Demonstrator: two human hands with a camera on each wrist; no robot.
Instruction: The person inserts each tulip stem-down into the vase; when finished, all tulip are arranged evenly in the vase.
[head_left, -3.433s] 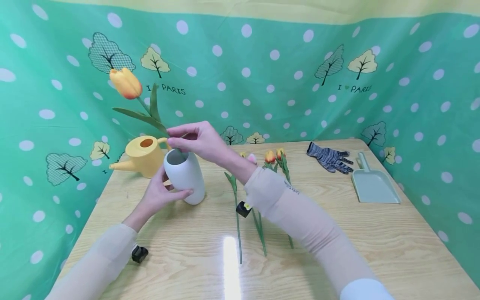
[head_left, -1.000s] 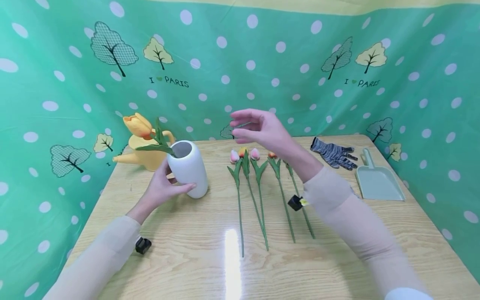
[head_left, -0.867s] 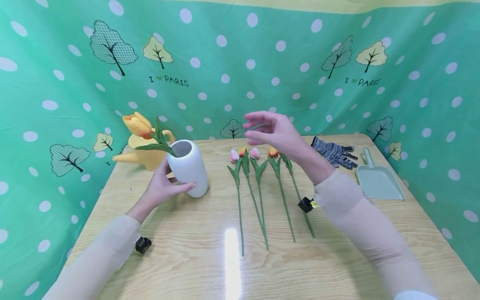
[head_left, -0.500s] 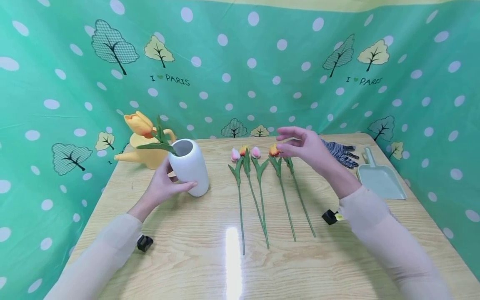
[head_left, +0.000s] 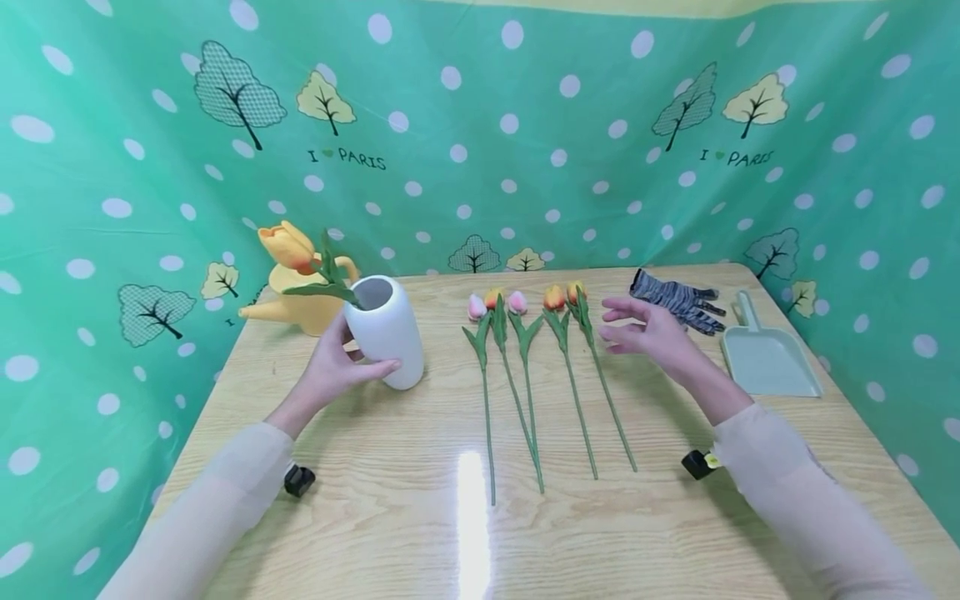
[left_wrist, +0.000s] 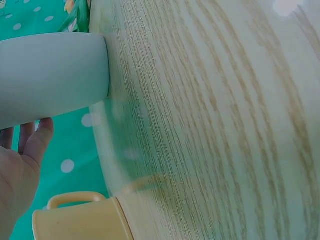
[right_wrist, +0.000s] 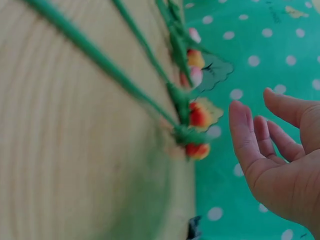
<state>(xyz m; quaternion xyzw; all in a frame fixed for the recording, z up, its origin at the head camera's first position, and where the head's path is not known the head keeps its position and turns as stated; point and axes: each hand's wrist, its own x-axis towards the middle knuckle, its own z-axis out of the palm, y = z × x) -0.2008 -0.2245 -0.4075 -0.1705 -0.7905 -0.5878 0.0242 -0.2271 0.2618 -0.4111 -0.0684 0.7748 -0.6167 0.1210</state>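
My left hand [head_left: 330,364] grips a white vase [head_left: 393,342] by its side, thumb across the front; the left wrist view shows fingertips along the vase wall [left_wrist: 55,75]. An orange-yellow tulip [head_left: 288,247] leans out of the vase mouth to the left, its lower stem hidden inside. My right hand [head_left: 651,335] is held above the table with fingers loosely bent and nothing in them. It is just right of the outermost orange tulip [head_left: 604,379]. In the right wrist view that hand [right_wrist: 272,160] hangs apart from the tulip heads [right_wrist: 199,151].
Pink tulips [head_left: 477,308] and orange ones lie side by side on the wooden table [head_left: 375,517], stems toward me. A yellow watering can [head_left: 307,308] stands behind the vase. At right are a striped glove [head_left: 678,302] and a pale green dustpan [head_left: 768,362]. A polka-dot cloth [head_left: 480,125] hangs behind.
My right hand has let go of the tulip, which now leans lower in the vase, and has moved right and down past the lying tulips. My left hand still grips the vase.
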